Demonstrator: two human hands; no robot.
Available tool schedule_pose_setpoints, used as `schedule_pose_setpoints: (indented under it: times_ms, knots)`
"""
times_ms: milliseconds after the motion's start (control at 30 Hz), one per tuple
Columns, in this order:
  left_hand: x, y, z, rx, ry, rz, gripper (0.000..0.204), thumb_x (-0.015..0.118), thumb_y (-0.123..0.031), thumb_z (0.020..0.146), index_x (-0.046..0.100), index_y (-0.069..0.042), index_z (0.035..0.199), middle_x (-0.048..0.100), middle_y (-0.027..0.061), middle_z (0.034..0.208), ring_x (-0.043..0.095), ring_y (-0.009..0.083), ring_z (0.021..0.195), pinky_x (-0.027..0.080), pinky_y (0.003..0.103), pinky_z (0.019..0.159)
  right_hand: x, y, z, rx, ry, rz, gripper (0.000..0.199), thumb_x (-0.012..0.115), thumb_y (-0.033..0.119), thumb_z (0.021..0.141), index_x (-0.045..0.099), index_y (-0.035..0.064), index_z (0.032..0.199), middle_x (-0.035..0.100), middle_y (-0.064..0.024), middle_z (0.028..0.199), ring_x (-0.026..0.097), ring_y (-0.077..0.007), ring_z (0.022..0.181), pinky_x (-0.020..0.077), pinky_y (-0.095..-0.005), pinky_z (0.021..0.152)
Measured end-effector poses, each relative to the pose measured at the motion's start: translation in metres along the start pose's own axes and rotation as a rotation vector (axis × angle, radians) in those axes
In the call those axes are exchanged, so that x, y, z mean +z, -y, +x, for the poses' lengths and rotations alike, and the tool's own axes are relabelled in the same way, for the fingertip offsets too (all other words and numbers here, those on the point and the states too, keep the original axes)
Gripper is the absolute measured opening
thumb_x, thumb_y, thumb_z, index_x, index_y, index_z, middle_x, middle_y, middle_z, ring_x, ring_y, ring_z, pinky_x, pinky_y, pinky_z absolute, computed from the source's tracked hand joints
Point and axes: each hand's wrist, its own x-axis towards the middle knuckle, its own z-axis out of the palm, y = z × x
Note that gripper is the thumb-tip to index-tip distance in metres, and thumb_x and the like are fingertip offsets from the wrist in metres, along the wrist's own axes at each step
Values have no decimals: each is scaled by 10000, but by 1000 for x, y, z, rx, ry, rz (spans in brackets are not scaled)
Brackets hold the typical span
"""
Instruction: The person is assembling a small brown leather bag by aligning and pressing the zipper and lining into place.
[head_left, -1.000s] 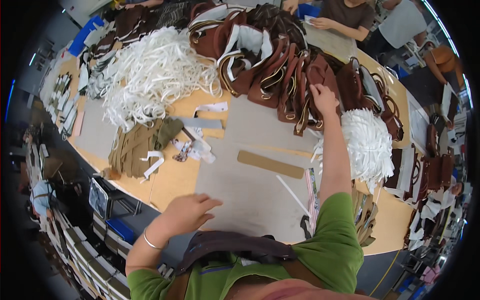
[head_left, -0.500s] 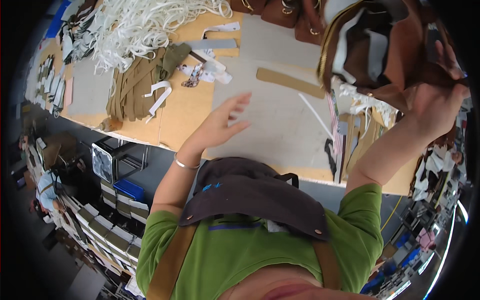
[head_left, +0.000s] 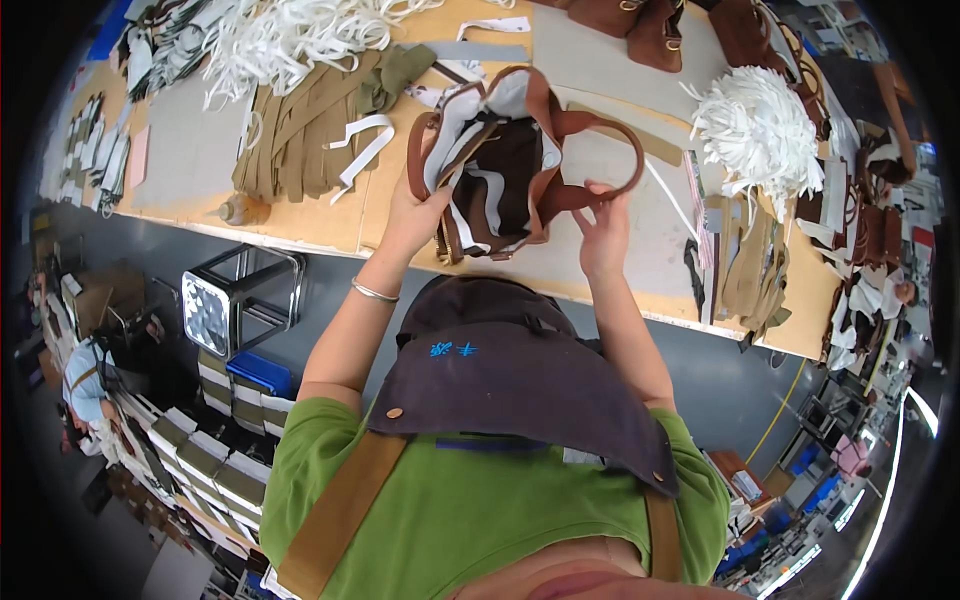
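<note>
A brown handbag (head_left: 548, 140) sits over the near edge of the table in front of me, its mouth open toward me. Inside, dark lining and white strips along the edges show. My left hand (head_left: 412, 215) grips the bag's left side by one looped handle, the fingers partly behind it. At the other side, my right hand (head_left: 606, 235) has its fingertips on the right handle, which arches out to the right. A flat tan strip (head_left: 640, 138) lies behind that handle, partly covered by it.
White strips (head_left: 290, 45) and olive straps (head_left: 300, 130) are heaped at the left, near a small bottle (head_left: 243, 209). A white strip bundle (head_left: 757, 130) and tan strips (head_left: 745, 260) lie right. More brown bags (head_left: 655, 38) stand at the back. A metal stool (head_left: 210, 310) is below left.
The handbag has come from the upper right to the middle in front of me. My left hand, empty before, now grips it; my right hand has moved left with it.
</note>
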Motion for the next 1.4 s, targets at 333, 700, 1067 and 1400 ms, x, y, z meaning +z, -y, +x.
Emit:
schedule_pose_setpoints:
  times_ms: [333,700,1067,1400]
  knots:
    - [27,-30,-9,88,111,14,647,647,-79,883,355,-7,1456,495,152,1352,514,257,1236,454,388,1016,107,100,-12,-727,947,-1045,284,612,-37,783,622,66,1047,616,-103,1028,598,-301,974,508,-379,877]
    - [39,-36,-19,144,-50,-79,629,578,-124,972,250,-66,1505,467,108,1306,517,205,1130,456,352,960,109,66,16,-643,1373,-1331,359,753,109,734,630,187,1063,591,-38,1140,648,-286,945,541,-414,734]
    - [22,-43,-7,293,-212,325,523,554,6,907,466,-85,1415,550,205,1238,546,401,1112,437,438,977,88,101,108,-400,889,-1570,216,581,75,740,543,34,949,636,-232,850,615,-436,838,497,-490,749]
    - [68,-72,-12,356,137,1183,467,772,-173,751,639,-71,1187,647,81,992,627,286,881,509,390,758,70,93,103,-428,996,-1336,223,739,208,812,707,108,1009,620,-69,944,625,-246,865,506,-329,763]
